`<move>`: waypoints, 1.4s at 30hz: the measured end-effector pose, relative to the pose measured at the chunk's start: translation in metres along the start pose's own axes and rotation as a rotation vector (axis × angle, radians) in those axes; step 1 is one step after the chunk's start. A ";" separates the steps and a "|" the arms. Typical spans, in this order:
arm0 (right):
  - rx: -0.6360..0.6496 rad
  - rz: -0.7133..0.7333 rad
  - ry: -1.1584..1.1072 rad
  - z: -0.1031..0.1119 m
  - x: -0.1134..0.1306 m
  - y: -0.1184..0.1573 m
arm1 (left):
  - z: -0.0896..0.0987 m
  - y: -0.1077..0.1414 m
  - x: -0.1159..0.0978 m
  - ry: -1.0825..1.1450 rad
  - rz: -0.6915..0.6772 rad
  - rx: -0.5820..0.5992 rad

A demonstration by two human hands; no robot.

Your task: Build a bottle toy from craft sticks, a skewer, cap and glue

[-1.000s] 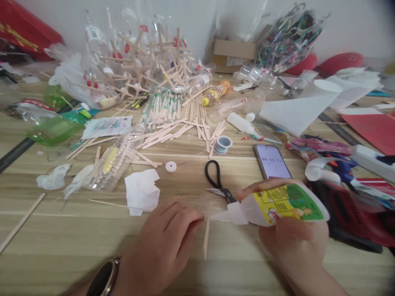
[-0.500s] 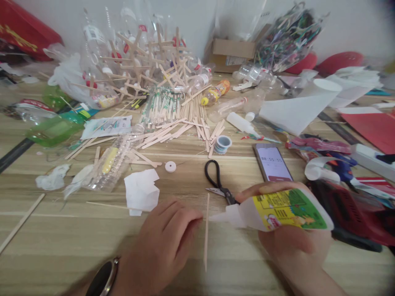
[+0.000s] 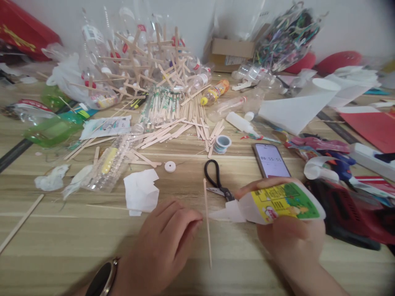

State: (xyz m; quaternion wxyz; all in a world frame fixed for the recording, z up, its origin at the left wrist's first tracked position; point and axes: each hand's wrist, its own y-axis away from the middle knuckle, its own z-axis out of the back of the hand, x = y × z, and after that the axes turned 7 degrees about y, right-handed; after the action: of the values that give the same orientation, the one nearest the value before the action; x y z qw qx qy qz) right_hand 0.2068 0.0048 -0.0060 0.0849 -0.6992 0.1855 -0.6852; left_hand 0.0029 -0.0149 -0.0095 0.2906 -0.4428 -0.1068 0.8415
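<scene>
My left hand (image 3: 166, 238) is closed, its fingertips pinched at the middle of a thin wooden craft stick (image 3: 207, 226), seen nearly edge-on. The exact contact is hidden by the fingers. My right hand (image 3: 286, 242) wraps round a white glue bottle (image 3: 277, 203) with a yellow and green label. The bottle lies sideways in the grip, its nozzle pointing left, with the tip close beside the stick. Black-handled scissors (image 3: 212, 174) lie on the table just behind the nozzle, partly covered by the bottle. A torn piece of white paper (image 3: 141, 191) lies beyond my left hand.
A phone (image 3: 271, 160) showing a timer lies behind the bottle. Loose craft sticks (image 3: 163, 133), a thread spool (image 3: 222, 144) and a small white reel (image 3: 170, 166) lie further back. Plastic bottles and joined sticks (image 3: 135, 61) crowd the wall side. A red-black tool (image 3: 345, 209) lies right.
The craft stick has tilted, its top end moving left and away from me, its lower end right. The glue bottle has shifted slightly left and up; its nozzle stays beside the stick.
</scene>
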 end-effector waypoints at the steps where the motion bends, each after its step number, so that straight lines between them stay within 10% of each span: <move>1: 0.009 0.001 -0.008 0.000 -0.001 0.000 | 0.000 0.000 0.000 0.003 -0.001 -0.001; 42: -0.095 -0.313 -0.245 -0.010 -0.003 -0.004 | 0.005 0.002 -0.007 -0.206 -0.088 -0.115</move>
State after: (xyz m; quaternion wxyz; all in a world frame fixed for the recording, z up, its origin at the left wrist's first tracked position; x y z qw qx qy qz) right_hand 0.1973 0.0107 -0.0065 -0.0338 -0.8009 0.0948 -0.5903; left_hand 0.0008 -0.0207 -0.0023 0.2889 -0.3646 -0.2033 0.8615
